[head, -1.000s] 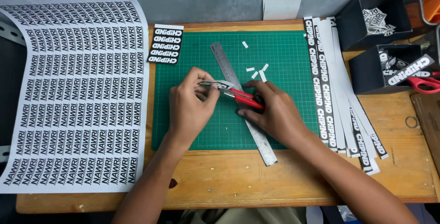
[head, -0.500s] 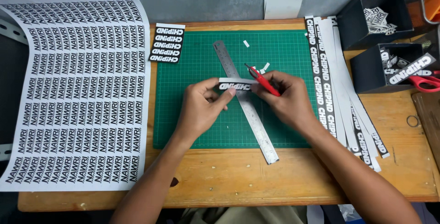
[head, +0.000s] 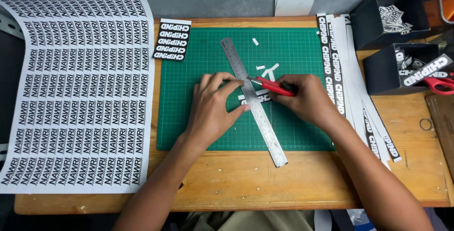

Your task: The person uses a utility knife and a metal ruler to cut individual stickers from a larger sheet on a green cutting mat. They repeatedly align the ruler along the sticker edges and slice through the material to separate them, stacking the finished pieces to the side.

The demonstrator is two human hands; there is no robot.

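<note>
Lying between hands (head: 215, 110): label strip (head: 261, 95)

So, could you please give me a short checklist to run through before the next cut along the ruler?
1. Left hand pressing on the steel ruler: ok.
2. Ruler lying across the label strip: ok.
3. Red craft knife gripped in the right hand: ok.
4. Blade tip beside the ruler edge: ok.
5. Left fingers away from the blade: cannot tell.
6. Work lies on the green cutting mat: ok.
</note>
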